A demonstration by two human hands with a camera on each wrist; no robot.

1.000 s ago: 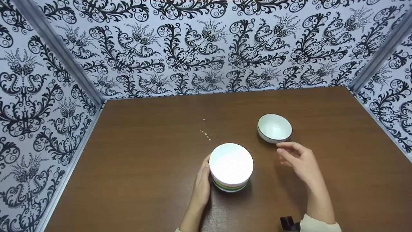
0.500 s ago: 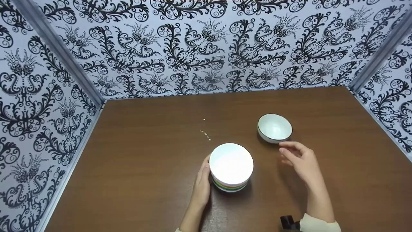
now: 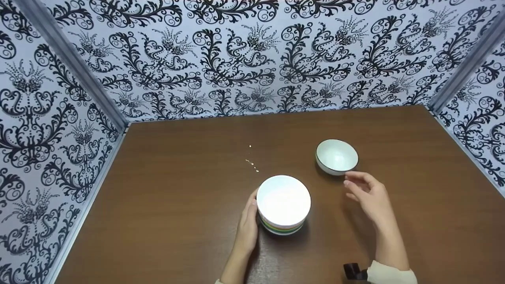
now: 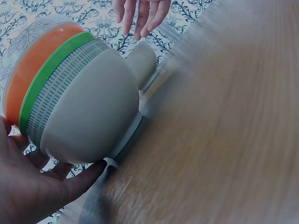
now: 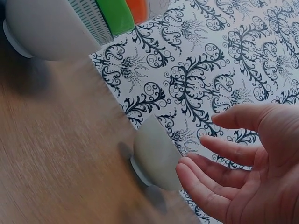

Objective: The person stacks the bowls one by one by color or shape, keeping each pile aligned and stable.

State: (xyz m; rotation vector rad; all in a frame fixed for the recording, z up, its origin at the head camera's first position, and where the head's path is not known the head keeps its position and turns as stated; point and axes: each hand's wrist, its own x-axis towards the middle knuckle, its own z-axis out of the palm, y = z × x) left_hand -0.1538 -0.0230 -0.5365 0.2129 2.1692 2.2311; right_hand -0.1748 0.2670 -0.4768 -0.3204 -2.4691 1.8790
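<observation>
A stack of several bowls (image 3: 283, 201) stands on the table, white at the bottom, with green and orange bands higher up (image 4: 51, 60). My left hand (image 3: 247, 227) rests against the stack's left side, its fingers lying along the outside of the bowls. To the right and farther back sits a small white bowl (image 3: 337, 156) with a dark rim. Close to its near edge is my right hand (image 3: 369, 197), fingers loosely bent and nothing between them (image 5: 233, 172). Whether its fingertips touch that bowl, I cannot tell.
The brown wooden table (image 3: 177, 205) meets walls (image 3: 252, 59) of black-and-white scroll pattern at the back and sides. A few small pale crumbs (image 3: 252, 163) lie behind the stack. A black strap piece (image 3: 352, 271) sticks out by my right sleeve (image 3: 390, 273).
My right hand has drifted slightly to the right along the small bowl's near edge. The left hand and the stack have stayed put.
</observation>
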